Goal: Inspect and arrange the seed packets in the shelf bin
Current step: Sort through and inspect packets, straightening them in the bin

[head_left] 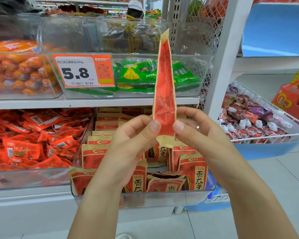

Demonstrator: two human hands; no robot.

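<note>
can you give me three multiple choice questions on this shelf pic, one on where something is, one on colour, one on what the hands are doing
1. Where is the price tag reading 5.8?
A. on the clear bin of green packets
B. on the wire basket
C. on the floor

2. What colour is the body of the seed packet held up?
A. blue
B. red
C. green

3. How is that packet held?
A. lying flat on one open palm
B. pinched near its lower end by both hands
C. gripped by its top edge in one hand

Answers:
1 A, the tag sits on the front wall of the bin holding the green packets.
2 B, it is red with tan sealed ends.
3 B, the left hand and right hand pinch it near the bottom, and it stands upright.
</note>
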